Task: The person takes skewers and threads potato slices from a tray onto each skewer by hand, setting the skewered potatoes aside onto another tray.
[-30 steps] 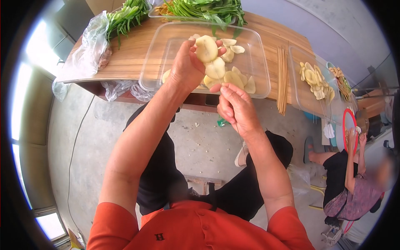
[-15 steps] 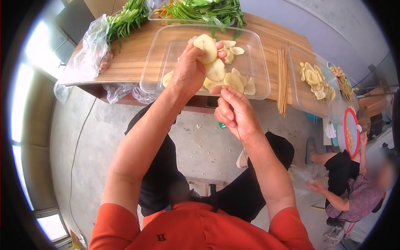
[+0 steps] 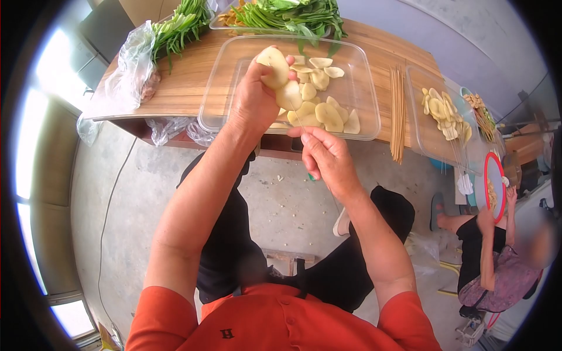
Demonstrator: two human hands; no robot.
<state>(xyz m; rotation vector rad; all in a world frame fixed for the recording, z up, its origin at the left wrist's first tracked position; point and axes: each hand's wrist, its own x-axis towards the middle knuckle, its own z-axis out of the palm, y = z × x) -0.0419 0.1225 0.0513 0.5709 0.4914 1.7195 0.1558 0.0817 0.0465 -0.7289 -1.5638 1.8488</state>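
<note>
My left hand [image 3: 250, 100] is closed around a pale yellow potato slice [image 3: 273, 69], held up over the clear plastic tub [image 3: 374, 102]. Just below it, a second potato slice [image 3: 289, 96] sits on a thin skewer [image 3: 297, 119]. My right hand [image 3: 331, 158] pinches that skewer between thumb and forefinger near the tub's front edge, and the skewer's lower end runs back under the palm. Loose potato slices [image 3: 329, 117] lie in the tub, partly hidden behind my left hand.
A row of bamboo skewers [image 3: 397, 117] lies right of the tub. Beyond it, another clear tray [image 3: 414, 123] holds skewered slices [image 3: 442, 111]. Leafy greens [image 3: 293, 20] and a plastic bag [image 3: 132, 70] are at the back and left. A co-worker [image 3: 497, 269] sits at right by a red-rimmed basin [image 3: 487, 175].
My left hand has shifted left with the slices, uncovering more of the tub. The right hand has moved slightly left with the skewer. The co-worker's lower hand has risen toward the red-rimmed basin.
</note>
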